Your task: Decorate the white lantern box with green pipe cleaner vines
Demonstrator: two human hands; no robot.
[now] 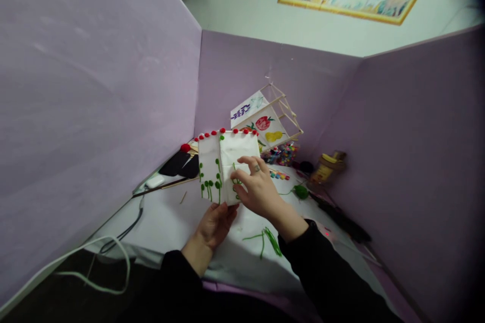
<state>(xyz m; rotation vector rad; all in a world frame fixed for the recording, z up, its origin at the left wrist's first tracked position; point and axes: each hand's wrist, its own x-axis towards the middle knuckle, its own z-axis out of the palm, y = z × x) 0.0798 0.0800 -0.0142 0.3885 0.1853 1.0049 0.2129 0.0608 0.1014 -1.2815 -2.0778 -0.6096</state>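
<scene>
A white box-like craft piece is held up over the table, with red pompoms along its top edge and green stems and dots on its faces. My left hand grips it from below, the fingers wrapped under its bottom edge. At the right face, my right hand has its thumb and fingers apart and curved around a green strand. Whether the fingertips pinch that strand cannot be made out. Green yarn pieces lie on the table below my right hand.
Behind stands a stick frame with painted fruit panels. A green yarn ball and a yellow-brown container are at the right. Black pieces and a cable lie left. Purple partitions enclose the white table.
</scene>
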